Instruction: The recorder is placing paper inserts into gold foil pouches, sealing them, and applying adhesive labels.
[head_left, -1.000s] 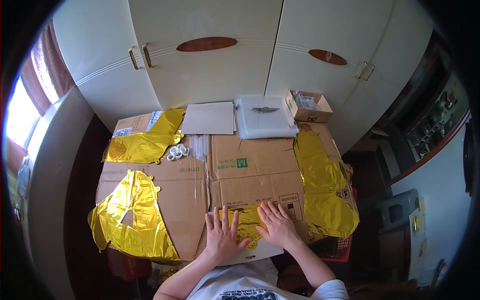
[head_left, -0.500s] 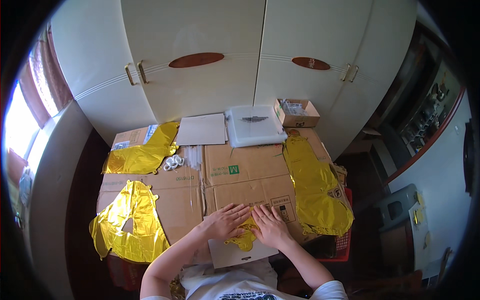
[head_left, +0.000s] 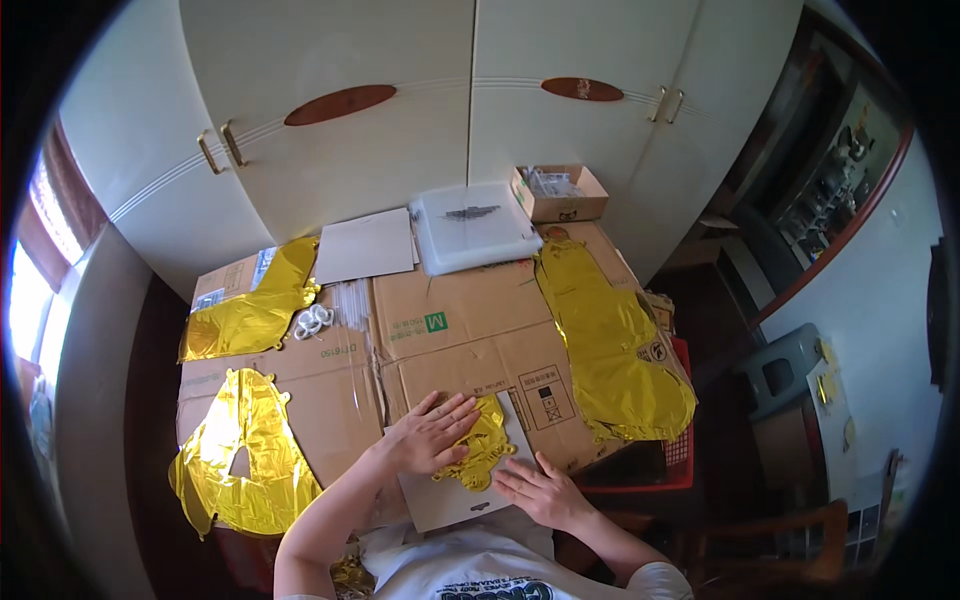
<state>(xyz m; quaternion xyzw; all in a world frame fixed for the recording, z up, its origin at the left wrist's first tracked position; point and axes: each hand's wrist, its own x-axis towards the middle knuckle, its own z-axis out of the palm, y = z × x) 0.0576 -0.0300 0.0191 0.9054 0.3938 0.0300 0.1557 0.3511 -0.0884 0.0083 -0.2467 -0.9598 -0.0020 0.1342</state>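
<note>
A folded gold foil balloon (head_left: 483, 440) lies on a pale card (head_left: 440, 502) with a hang hole, at the near edge of the cardboard-covered table. My left hand (head_left: 432, 436) rests flat across the balloon's left side, fingers stretched out and pointing up to the right. At the card's right edge, my right hand (head_left: 543, 492) has its fingers extended beside the balloon's lower right. Neither hand grips anything. Part of the balloon is hidden under the left hand.
Flat gold foil balloons lie at the near left (head_left: 245, 455), far left (head_left: 255, 315) and right (head_left: 615, 345). Toward the back are white rings (head_left: 313, 321), clear straws (head_left: 350, 304), stacked pale cards (head_left: 366, 247), a translucent stack of bags (head_left: 475, 232) and an open box (head_left: 562, 194).
My right hand has slid off the balloon toward the lower right, uncovering more of it. My left hand stays on the foil. The whole view has shifted and tilted slightly.
</note>
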